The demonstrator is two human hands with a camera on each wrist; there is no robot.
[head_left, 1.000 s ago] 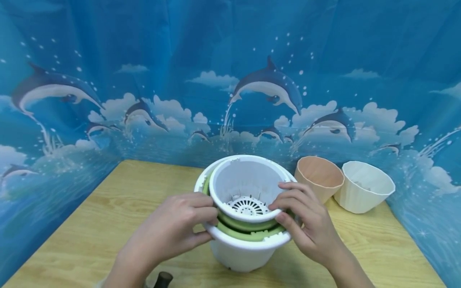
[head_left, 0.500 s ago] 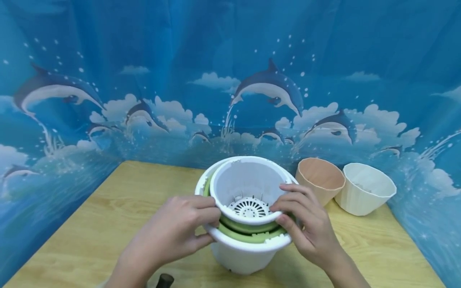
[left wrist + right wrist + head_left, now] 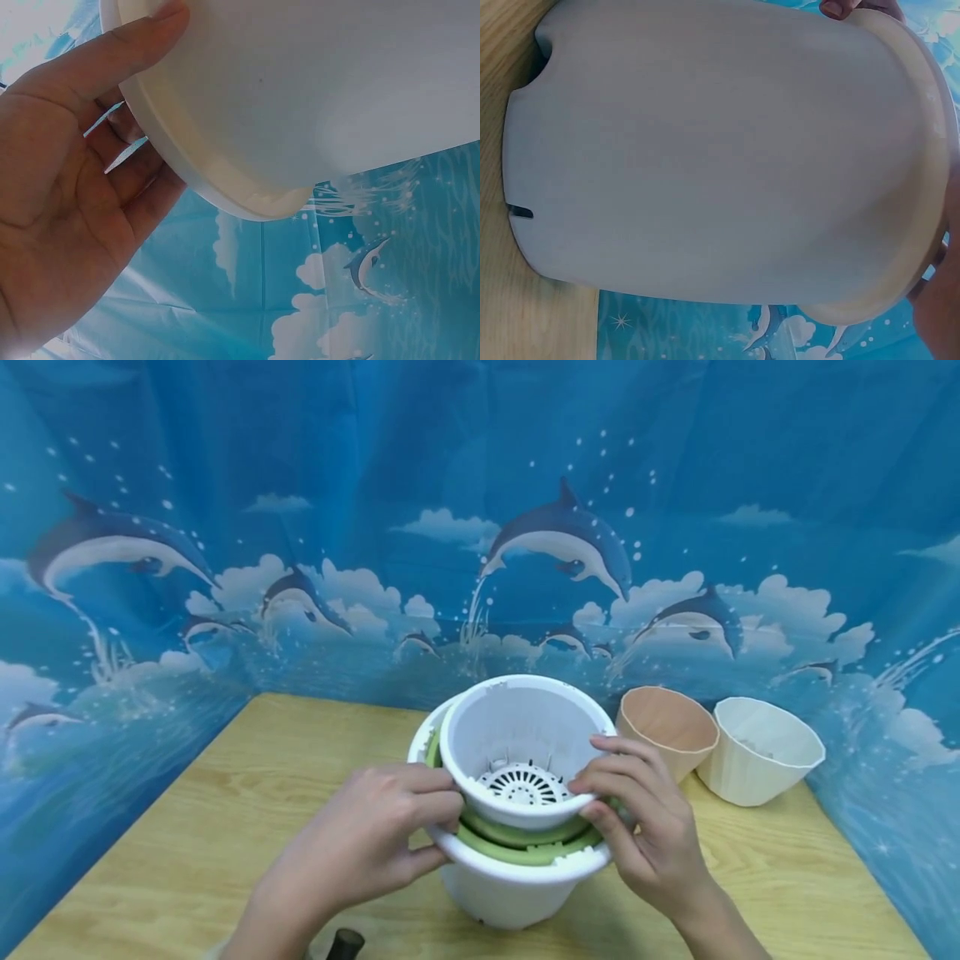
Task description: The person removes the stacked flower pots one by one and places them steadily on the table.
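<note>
A small white plastic flowerpot (image 3: 525,718) with a slotted bottom sits inside a green pot (image 3: 517,857), which is nested in a larger white pot (image 3: 510,893). My left hand (image 3: 382,827) grips the large pot's rim on the left, its fingertips reaching to the small pot's side. In the left wrist view, the left thumb lies on the outer wall under that rim (image 3: 195,176). On the right, my right hand (image 3: 648,814) pinches the small pot's rim, fingers inside and thumb outside. The right wrist view is filled by the large pot's wall (image 3: 720,157); the right fingers are mostly hidden there.
An orange-brown pot (image 3: 667,727) and a cream pot (image 3: 761,752) with small pieces inside stand at the back right. A dark cylindrical end (image 3: 346,943) shows at the near edge of the wooden table (image 3: 187,843). A dolphin-print curtain (image 3: 480,527) hangs behind.
The small white pot has risen slightly and shifted right out of the green pot, with my right hand moving along. My left hand stays at the large pot's rim.
</note>
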